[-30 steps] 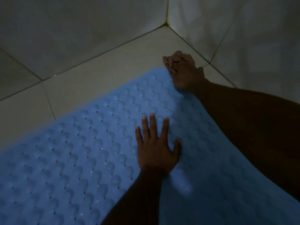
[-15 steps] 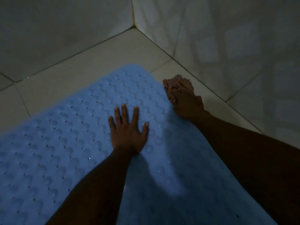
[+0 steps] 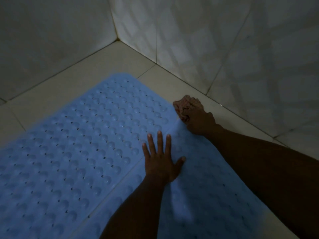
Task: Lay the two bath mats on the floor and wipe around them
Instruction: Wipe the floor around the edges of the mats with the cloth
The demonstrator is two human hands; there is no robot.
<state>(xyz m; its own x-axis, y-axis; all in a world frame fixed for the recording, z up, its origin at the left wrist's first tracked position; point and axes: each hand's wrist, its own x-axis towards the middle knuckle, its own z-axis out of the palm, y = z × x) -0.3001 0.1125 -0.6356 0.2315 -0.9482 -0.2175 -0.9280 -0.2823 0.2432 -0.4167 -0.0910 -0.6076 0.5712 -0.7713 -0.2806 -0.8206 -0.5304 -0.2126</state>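
Two light blue bath mats with bumps and small holes lie side by side on the tiled floor. The left mat (image 3: 77,152) meets the right mat (image 3: 207,195) along a diagonal seam. My left hand (image 3: 160,163) presses flat, fingers spread, on the mats at that seam. My right hand (image 3: 200,121) grips a crumpled pinkish cloth (image 3: 183,104) and holds it on the floor tile at the right mat's far edge. My right forearm crosses above the right mat.
Pale floor tiles (image 3: 107,66) run between the mats and two tiled walls, which meet in a corner (image 3: 117,38) at the back. The right wall (image 3: 241,66) stands close behind the cloth. The light is dim.
My right hand has slid the cloth from the mat's far corner back along its right edge, toward me. My left hand has stayed flat on the mat, now lying at the seam.
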